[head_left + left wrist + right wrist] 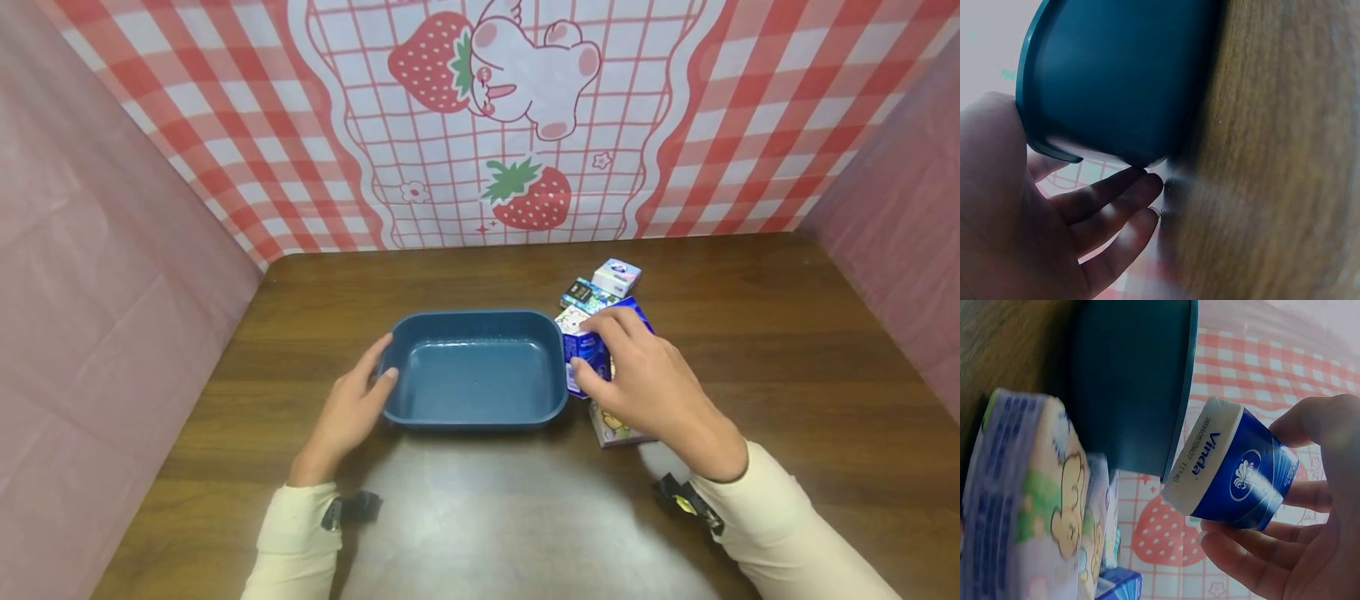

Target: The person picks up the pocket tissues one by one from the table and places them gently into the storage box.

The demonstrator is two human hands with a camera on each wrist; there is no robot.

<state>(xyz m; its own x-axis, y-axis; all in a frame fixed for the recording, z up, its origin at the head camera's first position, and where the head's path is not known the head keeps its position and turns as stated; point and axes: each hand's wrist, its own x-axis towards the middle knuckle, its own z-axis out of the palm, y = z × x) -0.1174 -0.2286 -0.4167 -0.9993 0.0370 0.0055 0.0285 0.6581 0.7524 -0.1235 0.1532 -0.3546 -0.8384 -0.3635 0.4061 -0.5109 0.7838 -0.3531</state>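
Observation:
A dark teal plastic basin (476, 423) lies on the wooden table. At its left end, my left hand (354, 406) holds the rim, thumb over the edge and the other fingers (1116, 200) along the outer wall. My right hand (648, 379) pinches a blue-and-white Vinda tissue pack (1244, 472) between thumb and fingertips, beside the basin's right rim. The pack is tilted, its white end toward the basin. Under and behind that hand lie further tissue packs, partly hidden, among them a cartoon-print pack (618, 427) nearest the front.
Behind the right hand are a blue floral pack (590, 296) with a black label and a pale blue-and-white pack (617, 277). A red-checked cloth with strawberries (534, 198) hangs at the table's back edge. Pink cloth (97, 250) covers the sides.

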